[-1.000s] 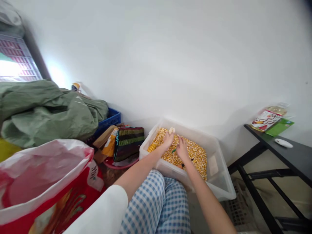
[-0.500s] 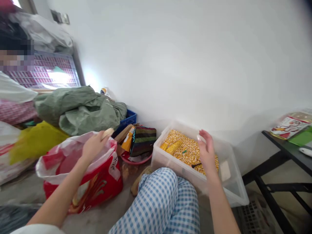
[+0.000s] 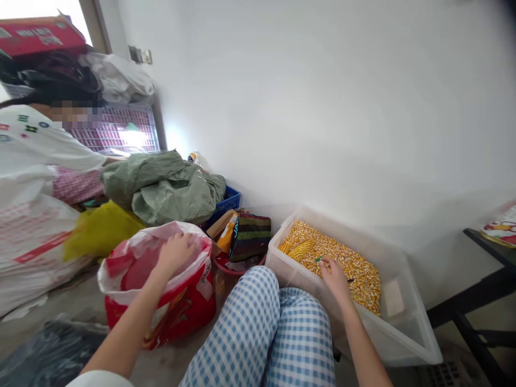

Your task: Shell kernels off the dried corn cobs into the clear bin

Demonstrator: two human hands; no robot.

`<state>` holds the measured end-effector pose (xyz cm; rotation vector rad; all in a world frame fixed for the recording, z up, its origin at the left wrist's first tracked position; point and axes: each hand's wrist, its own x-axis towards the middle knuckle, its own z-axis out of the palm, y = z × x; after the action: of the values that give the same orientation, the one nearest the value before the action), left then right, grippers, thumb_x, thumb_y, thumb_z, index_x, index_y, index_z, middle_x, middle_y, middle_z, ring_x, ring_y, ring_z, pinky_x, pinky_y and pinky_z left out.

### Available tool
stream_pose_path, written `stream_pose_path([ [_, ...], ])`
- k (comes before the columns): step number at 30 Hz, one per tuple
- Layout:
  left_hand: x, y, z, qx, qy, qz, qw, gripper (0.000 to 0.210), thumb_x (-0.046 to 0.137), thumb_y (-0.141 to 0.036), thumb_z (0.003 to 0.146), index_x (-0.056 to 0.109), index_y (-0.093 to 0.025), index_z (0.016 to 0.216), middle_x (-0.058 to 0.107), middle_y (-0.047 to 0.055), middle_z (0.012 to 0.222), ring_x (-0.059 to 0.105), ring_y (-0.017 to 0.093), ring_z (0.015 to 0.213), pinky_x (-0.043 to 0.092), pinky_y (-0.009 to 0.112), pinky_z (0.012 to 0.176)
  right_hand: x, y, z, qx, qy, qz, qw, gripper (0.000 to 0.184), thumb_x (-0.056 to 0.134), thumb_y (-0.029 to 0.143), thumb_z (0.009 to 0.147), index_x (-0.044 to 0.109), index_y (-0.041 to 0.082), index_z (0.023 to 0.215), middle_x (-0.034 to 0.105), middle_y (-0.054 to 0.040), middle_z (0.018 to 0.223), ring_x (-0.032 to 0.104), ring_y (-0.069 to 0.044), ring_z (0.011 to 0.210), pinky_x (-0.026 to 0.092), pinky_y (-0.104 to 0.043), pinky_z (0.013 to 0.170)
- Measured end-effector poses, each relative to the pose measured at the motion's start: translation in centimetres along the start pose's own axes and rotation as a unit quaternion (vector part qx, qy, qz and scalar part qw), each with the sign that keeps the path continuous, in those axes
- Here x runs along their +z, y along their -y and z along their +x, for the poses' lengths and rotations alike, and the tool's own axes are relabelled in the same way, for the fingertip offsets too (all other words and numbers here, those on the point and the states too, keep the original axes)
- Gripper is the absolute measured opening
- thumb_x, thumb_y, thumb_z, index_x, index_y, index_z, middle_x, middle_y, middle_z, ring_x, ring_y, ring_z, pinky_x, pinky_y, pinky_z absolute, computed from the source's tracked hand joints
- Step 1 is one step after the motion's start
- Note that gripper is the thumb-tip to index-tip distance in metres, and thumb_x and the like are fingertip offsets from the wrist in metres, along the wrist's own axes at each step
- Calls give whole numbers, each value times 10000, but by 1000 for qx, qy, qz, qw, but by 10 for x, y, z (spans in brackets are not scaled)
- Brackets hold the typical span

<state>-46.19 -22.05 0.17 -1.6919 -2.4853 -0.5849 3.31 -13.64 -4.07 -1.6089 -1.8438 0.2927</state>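
My left hand (image 3: 177, 253) is over the mouth of a red and white bag (image 3: 183, 309), its fingers apart and nothing visible in them. The inside of the bag lies mostly behind that hand. My right hand (image 3: 335, 278) reaches low into a clear plastic bin (image 3: 415, 328), its fingertips closed on a small green-ended object (image 3: 319, 259). A dark piece shows on the hand's other side; I cannot tell whether it belongs to the same object. Loose corn kernels (image 3: 365, 269) cover much of the bin's floor. Yellow corn cobs (image 3: 302, 249) lie at its left end.
A striped bag (image 3: 252, 236) sits in a red basin (image 3: 229, 269) between the bag and bin. Behind are a grey-green sheet (image 3: 173, 188) and a blue crate (image 3: 229, 200). Another person (image 3: 36, 140) is at far left. A black table (image 3: 489, 250) stands right.
My left hand has let go of a pale bare cob and opened over the bag. My right hand has lowered to the green-ended object. The view has shifted left.
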Motion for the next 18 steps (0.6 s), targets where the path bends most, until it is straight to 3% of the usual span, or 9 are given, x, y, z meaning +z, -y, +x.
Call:
stream_pose_path([
  [1, -7, -22, 2, 37, -45, 10, 998, 398, 376, -366, 821, 579, -158, 1094, 571, 144, 1101, 512, 278, 1031, 385, 392, 883, -1, 2, 0, 8, 11, -16, 1000, 380, 383, 403, 818, 594, 151, 1010, 583, -127, 1024, 556, -221, 941, 420, -345, 855],
  [3, -10, -64, 8, 102, -65, -17, 992, 384, 331, -367, 856, 575, -192, 1094, 558, 112, 1115, 505, 244, 1032, 386, 349, 898, -3, 7, -1, 19, 27, -39, 999, 360, 375, 389, 827, 598, 156, 986, 588, -123, 1009, 567, -209, 910, 423, -319, 827],
  [5, 3, -95, 16, 154, -41, -41, 986, 371, 315, -359, 867, 590, -196, 1054, 566, 97, 1096, 502, 232, 1026, 391, 334, 896, -5, 12, -3, 25, 32, -53, 998, 348, 363, 376, 837, 597, 161, 981, 595, -117, 999, 571, -199, 896, 418, -302, 812],
  [7, 30, -114, 24, 159, 5, -37, 987, 362, 330, -336, 857, 599, -186, 1047, 575, 106, 1070, 501, 241, 1028, 396, 348, 890, -7, 16, -4, 31, 40, -60, 997, 342, 353, 366, 846, 597, 165, 978, 607, -109, 984, 573, -190, 880, 411, -289, 801],
  [10, 81, -117, 38, 173, 124, 0, 977, 389, 367, -370, 830, 611, -180, 1067, 579, 142, 1071, 500, 291, 1056, 403, 400, 870, -10, 21, -4, 49, 53, -61, 996, 336, 348, 360, 856, 599, 171, 975, 625, -97, 978, 577, -175, 876, 401, -264, 782],
  [14, 134, -97, 63, 133, 339, 44, 930, 417, 464, -394, 743, 647, -157, 1032, 600, 165, 1097, 547, 310, 1032, 418, 382, 852, -11, 26, 0, 74, 108, -55, 990, 315, 369, 356, 854, 621, 187, 940, 656, -76, 960, 585, -167, 876, 385, -246, 752],
  [16, 149, -85, 76, 132, 393, 25, 910, 405, 471, -382, 723, 661, -120, 965, 626, 158, 1071, 580, 273, 991, 419, 323, 860, -10, 26, 4, 79, 137, -53, 986, 310, 382, 360, 848, 630, 191, 927, 666, -67, 936, 586, -165, 869, 378, -243, 735],
  [18, 159, -75, 82, 133, 409, 10, 903, 378, 482, -382, 706, 664, -110, 895, 648, 139, 1030, 594, 260, 950, 429, 301, 833, -9, 26, 7, 87, 162, -51, 982, 304, 396, 364, 841, 639, 190, 902, 671, -63, 916, 588, -162, 844, 374, -239, 717],
])
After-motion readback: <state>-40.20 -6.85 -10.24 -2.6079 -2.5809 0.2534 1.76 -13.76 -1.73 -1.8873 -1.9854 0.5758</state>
